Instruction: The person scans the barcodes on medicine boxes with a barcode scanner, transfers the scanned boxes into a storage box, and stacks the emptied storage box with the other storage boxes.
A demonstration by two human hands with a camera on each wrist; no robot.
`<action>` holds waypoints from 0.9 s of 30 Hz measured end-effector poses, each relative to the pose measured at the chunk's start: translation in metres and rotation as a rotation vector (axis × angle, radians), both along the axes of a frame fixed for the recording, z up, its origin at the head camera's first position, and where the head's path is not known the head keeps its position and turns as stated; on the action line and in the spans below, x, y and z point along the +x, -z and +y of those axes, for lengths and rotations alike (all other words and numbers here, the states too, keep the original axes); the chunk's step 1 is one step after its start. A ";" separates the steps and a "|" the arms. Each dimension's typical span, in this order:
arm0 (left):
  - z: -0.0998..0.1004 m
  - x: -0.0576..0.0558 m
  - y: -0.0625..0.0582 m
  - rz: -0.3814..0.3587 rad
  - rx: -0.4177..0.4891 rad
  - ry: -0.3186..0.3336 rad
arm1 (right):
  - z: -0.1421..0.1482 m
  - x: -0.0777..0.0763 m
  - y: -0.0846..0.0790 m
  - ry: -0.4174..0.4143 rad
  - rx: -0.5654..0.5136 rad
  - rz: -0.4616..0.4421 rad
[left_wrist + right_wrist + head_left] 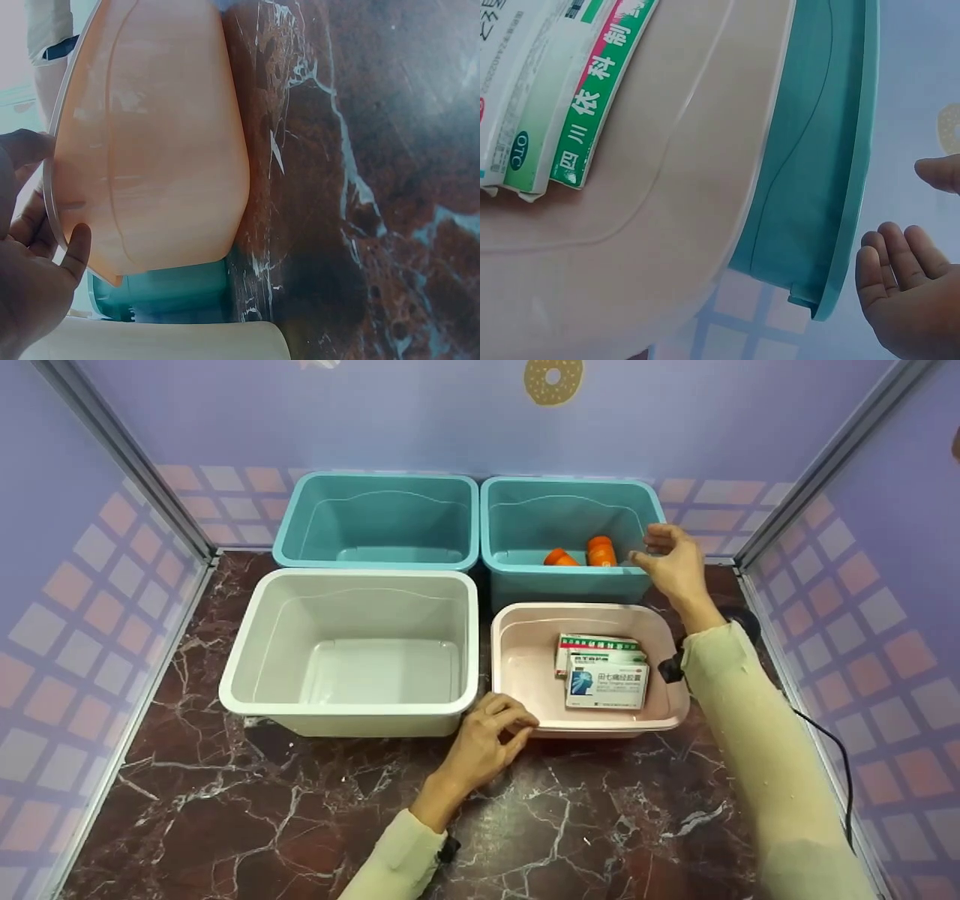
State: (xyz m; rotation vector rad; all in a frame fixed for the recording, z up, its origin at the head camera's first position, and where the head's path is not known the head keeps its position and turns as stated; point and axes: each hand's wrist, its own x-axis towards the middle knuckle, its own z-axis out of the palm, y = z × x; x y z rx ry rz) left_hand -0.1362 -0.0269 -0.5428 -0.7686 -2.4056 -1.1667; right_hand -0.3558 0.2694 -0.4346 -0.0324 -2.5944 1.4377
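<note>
My left hand [484, 739] is at the front left corner of a pink plastic bin [525, 675]. In the left wrist view its thumb and fingers pinch the bin's rim from both sides. Several medicine boxes [607, 682] lie overlapping inside, a white one on top. My right hand [681, 570] is raised beside the right rim of a teal bin [562, 586], holding nothing; the right wrist view shows its fingers [907, 262] loosely bent and thumb apart. Two orange bottles [601, 552] lie in that teal bin, partly hidden by its front wall.
A white bin [349, 710] stands left of the pink one, with a second teal bin [375, 564] behind it. Patterned walls enclose the dark marbled table [300, 825] at back and sides. A black cable [844, 750] runs along the right edge.
</note>
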 end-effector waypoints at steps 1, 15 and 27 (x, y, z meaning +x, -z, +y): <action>0.000 0.000 0.000 0.001 -0.002 0.000 | 0.000 0.001 0.000 0.000 0.006 0.002; 0.000 0.000 0.000 -0.003 -0.004 -0.001 | -0.001 0.019 -0.003 -0.032 0.035 0.008; 0.001 0.000 0.001 -0.043 0.019 -0.001 | 0.001 0.037 -0.002 -0.051 0.068 0.040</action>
